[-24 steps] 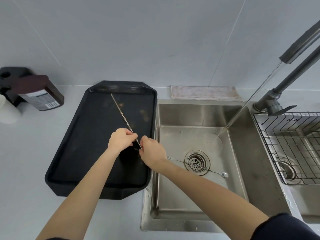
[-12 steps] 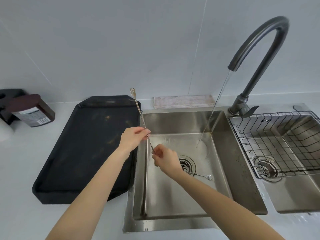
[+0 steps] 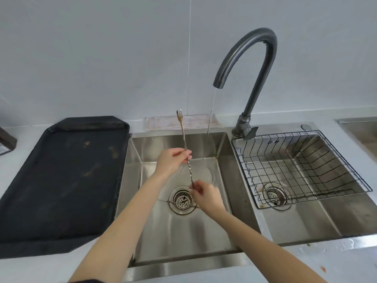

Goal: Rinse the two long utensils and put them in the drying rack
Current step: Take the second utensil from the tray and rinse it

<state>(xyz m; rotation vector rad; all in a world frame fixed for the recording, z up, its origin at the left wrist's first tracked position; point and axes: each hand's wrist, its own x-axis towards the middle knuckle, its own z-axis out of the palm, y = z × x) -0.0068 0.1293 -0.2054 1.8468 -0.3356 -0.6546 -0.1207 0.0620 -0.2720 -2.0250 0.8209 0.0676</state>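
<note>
I hold a long twisted metal utensil (image 3: 182,128) with a small fork tip nearly upright over the left sink basin (image 3: 221,227). My left hand (image 3: 172,161) pinches its middle. My right hand (image 3: 206,194) pinches its lower end just above the drain (image 3: 181,201). The utensil stands a little left of the thin water stream (image 3: 210,123) from the faucet (image 3: 247,64), not touching it. A second long utensil (image 3: 164,200) lies flat across the drain, mostly hidden by my right hand. The wire drying rack (image 3: 302,166) sits in the right basin and holds nothing.
A black tray (image 3: 61,180) with brownish smears lies on the counter left of the sink. A folded cloth (image 3: 195,121) rests against the wall behind the basin. A dark bottle (image 3: 6,142) shows at the far left edge.
Both hands carried the fork-tipped utensil from over the tray rightward to above the basin, closer to the stream, and tipped it more upright. The second utensil stayed on the drain.
</note>
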